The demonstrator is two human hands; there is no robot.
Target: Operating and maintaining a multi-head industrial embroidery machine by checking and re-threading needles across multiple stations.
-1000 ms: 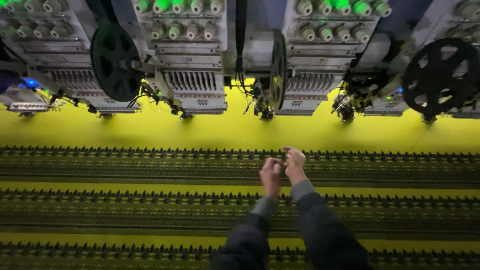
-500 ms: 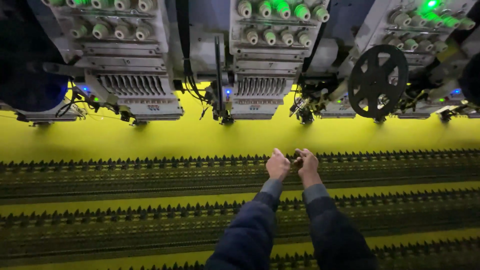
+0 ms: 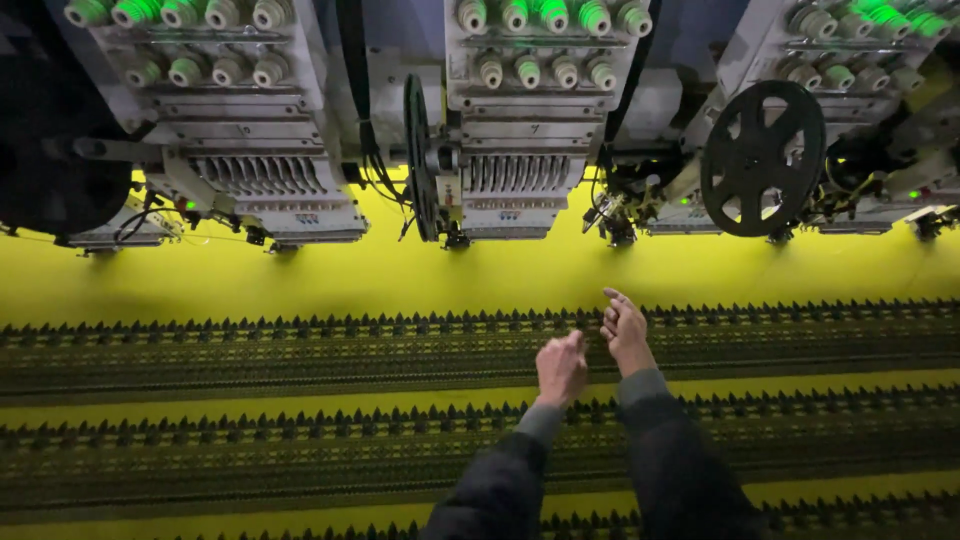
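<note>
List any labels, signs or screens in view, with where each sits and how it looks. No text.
Small label: front of left machine head, pale strip with blue and red marks.
Small label: front of middle machine head, same look.
No screens or signs show. Both hands, left hand and right hand, hover over the dark stitched band.

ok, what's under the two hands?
Under the left hand and right hand: bright yellow fabric carrying dark embroidered bands with spiky edges. The patch beneath the palms is covered, so any held thread can't be seen.
</note>
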